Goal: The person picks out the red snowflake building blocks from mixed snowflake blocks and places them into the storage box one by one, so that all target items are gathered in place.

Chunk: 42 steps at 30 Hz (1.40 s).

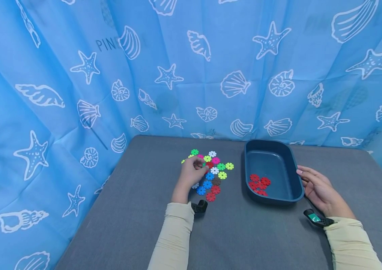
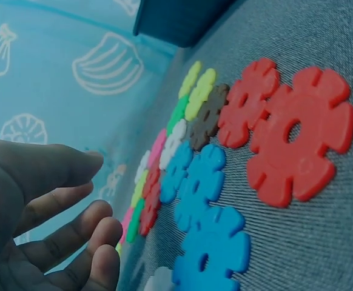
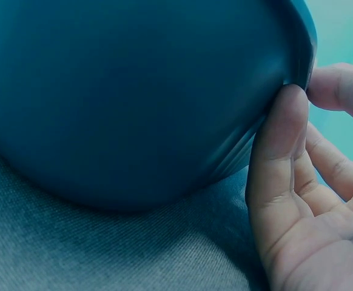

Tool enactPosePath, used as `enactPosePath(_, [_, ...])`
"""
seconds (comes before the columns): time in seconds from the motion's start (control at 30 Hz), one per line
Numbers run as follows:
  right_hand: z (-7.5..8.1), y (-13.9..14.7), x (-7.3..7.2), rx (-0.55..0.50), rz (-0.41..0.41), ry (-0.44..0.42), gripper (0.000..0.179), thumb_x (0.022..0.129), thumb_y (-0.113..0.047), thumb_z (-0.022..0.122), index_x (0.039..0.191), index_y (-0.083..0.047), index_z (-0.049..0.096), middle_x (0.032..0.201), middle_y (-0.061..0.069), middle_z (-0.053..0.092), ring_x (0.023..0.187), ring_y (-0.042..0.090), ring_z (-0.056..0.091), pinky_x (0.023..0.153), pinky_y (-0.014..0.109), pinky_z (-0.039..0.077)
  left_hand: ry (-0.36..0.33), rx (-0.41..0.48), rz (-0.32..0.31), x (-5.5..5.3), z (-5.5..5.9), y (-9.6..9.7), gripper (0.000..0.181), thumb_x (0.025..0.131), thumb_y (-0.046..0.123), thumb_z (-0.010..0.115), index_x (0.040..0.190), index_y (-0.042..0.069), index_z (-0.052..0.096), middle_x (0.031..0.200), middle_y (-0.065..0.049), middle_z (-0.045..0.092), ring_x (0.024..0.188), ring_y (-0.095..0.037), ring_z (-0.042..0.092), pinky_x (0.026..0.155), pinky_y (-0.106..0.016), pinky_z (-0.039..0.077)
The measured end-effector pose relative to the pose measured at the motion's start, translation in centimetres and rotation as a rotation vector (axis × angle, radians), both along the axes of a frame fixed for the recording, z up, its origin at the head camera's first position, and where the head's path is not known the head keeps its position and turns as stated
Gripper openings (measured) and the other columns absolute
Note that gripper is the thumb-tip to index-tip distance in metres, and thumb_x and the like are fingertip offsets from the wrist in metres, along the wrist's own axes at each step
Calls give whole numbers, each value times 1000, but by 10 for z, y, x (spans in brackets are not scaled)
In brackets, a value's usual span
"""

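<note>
My left hand (image 1: 194, 172) is over a spread of flower-shaped plastic discs. In the left wrist view its thumb and fingers (image 2: 94, 236) are loosely bent and apart, with nothing between them. Close by lie blue discs (image 1: 207, 184), red discs (image 1: 215, 189) and a brown disc (image 1: 216, 180); part of the spread is hidden behind the hand. My right hand (image 1: 321, 189) holds the right rim of a dark blue rectangular tub (image 1: 294, 165), thumb (image 3: 282, 124) against its outer side and a finger at the lip. Several red discs (image 1: 259, 184) lie inside the tub's near left corner.
Green (image 1: 221, 166), yellow (image 1: 229, 166), white (image 1: 212, 154) and pink discs (image 1: 215, 160) lie toward the back of the spread. A grey cloth covers the table (image 1: 245, 236). Behind and to the left hangs a blue curtain (image 1: 191, 67) with shell and starfish prints.
</note>
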State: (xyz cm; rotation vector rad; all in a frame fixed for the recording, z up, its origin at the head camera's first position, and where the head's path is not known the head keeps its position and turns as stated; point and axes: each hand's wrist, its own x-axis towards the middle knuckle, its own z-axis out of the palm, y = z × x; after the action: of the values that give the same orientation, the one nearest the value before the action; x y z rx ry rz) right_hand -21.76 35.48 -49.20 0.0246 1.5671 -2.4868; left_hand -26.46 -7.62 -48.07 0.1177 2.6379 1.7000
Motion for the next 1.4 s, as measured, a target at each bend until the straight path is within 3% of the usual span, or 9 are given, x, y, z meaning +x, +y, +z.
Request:
enactPosePath(0.57, [0,-1,0,-2,-2,-3,23,112,-14,54,118,-19,75,109,-4,77,94,11,74,78,29,63,-12,-135,24,-1,-8,4,22,97,13,77,115,2,73,110,-13,71,97,-23,65,88,-42,58])
enactPosePath(1.4, [0,0,-1,15,-14,-20,21,111,-14,55,118,-21,74,110,-5,76,94,10,73,79,28,63,-23,-200,39,0,-7,7,23,95,3,75,117,-2,74,112,-16,71,97,-24,67,89,-43,61])
